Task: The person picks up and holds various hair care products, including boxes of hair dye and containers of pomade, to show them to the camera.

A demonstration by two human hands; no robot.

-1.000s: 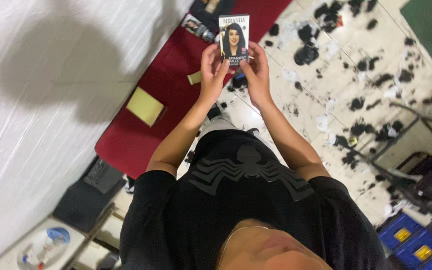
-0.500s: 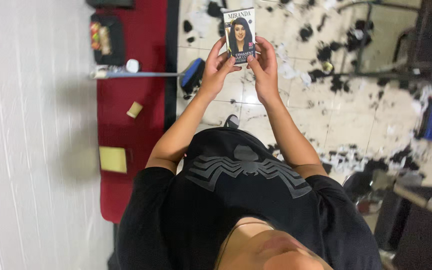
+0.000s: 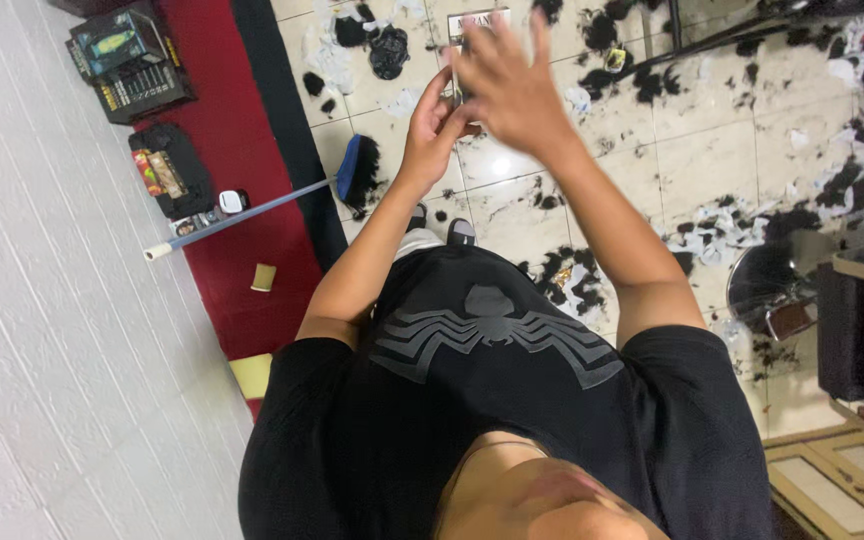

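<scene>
— Across the whole lower view, what was biggest?

— A tiled floor (image 3: 512, 160) ran under everything, pale and littered with black hair clippings (image 3: 852, 190). Along its left edge lay a red mat (image 3: 242, 290) with a dark border, and beyond that a white ribbed wall (image 3: 42, 330).

— And the person?

— They wore a black shirt (image 3: 492, 400) with a grey spider emblem on it, both arms stretched out forward over the floor.

— What sat on the mat?

— Two dark trays of small items (image 3: 132, 60) near the top, and a yellow sponge (image 3: 252, 375) at the bottom edge. A broom (image 3: 252, 215) with a pale handle lay across it, its blue head resting on the tiles.

— What was in the hands?

— The left hand (image 3: 432, 130) was curled around a small box (image 3: 477, 25), thumb and fingers gripping its lower part. That box was up in the air ahead of the person, high above the tiles, mostly hidden.

— Hidden by what?

— The right hand (image 3: 512, 90). It was spread wide open, fingers splayed and blurred, in front of the box. Whether it touched the box I couldn't tell; it gripped nothing.
</scene>
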